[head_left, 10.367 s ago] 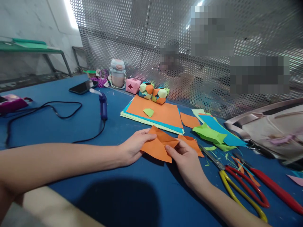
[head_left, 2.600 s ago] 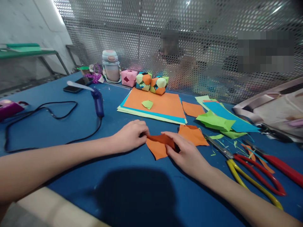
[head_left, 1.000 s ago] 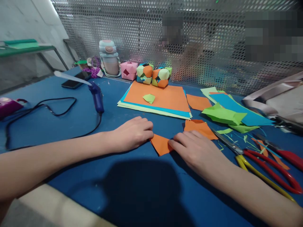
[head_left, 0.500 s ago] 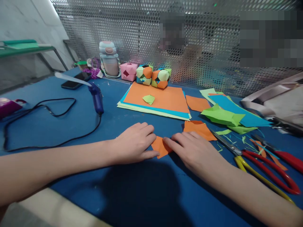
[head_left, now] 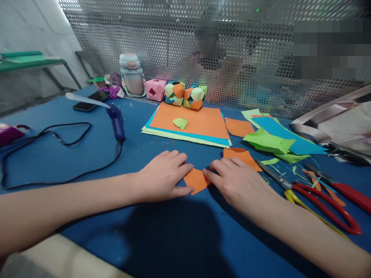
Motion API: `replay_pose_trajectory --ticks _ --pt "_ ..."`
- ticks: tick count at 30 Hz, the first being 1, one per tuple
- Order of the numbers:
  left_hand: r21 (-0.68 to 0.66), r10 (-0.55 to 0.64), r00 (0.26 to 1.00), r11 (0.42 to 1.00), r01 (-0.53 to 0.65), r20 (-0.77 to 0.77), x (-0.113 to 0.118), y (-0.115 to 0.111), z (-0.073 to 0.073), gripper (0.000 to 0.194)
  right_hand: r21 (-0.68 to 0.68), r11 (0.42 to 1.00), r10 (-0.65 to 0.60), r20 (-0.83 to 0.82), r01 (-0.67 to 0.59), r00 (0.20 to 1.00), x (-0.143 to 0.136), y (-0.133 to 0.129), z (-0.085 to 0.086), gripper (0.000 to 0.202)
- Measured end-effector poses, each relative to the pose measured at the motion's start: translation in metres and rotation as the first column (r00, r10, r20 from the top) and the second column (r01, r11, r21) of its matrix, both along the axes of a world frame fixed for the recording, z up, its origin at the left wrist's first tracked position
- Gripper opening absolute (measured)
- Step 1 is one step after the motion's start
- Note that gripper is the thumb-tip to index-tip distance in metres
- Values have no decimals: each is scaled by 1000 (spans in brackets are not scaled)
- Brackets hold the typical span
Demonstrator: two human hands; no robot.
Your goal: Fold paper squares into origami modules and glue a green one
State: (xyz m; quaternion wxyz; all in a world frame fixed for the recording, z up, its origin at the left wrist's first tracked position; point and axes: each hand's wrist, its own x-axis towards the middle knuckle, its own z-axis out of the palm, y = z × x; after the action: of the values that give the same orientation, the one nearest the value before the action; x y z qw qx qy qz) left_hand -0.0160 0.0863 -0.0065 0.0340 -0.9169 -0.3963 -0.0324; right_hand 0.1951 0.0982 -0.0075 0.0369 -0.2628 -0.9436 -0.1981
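A small piece of orange paper (head_left: 196,181) lies on the blue table between my hands, its outline angular as if folded. My left hand (head_left: 166,173) holds its left edge, thumb at the lower corner and fingers curled at the upper one. On its right side my right hand (head_left: 228,175) pinches the paper down, index fingertip on the edge; the thumb is hidden beneath the hand. Just behind the right hand sits another orange paper sheet (head_left: 242,157). Further back, a small folded green paper piece (head_left: 180,123) rests on a stack of coloured paper (head_left: 199,119).
Red-and-yellow-handled scissors (head_left: 290,187) lie to the right among paper scraps. A blue glue gun (head_left: 116,123) with its black cord stands left. At the back are a bottle (head_left: 132,77), a pink paper cube (head_left: 155,90) and two multicoloured paper balls (head_left: 194,97) before a perforated metal panel.
My right index finger has shifted slightly right along the orange paper, uncovering a little more of it. The left hand stays almost still; the whole view has moved slightly.
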Motion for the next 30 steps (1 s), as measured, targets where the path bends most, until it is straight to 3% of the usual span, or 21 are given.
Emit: replay_pose_trajectory --ticks 6,15,21,30 --pt "23 -4 1000 1000 5 -24 2 1 -1 48 28 999 -26 22 25 999 -7 -6 -2 28" --pt "122 -35 993 991 49 -114 4 -3 2 42 32 999 1 30 -2 1000 0 -3 -1 18" --pt "171 -47 991 983 67 -122 6 -5 -1 41 38 997 -65 62 63 996 -8 -11 -1 34" --pt "201 18 990 980 11 -141 4 -6 6 50 110 994 -17 42 12 999 0 -6 0 20"
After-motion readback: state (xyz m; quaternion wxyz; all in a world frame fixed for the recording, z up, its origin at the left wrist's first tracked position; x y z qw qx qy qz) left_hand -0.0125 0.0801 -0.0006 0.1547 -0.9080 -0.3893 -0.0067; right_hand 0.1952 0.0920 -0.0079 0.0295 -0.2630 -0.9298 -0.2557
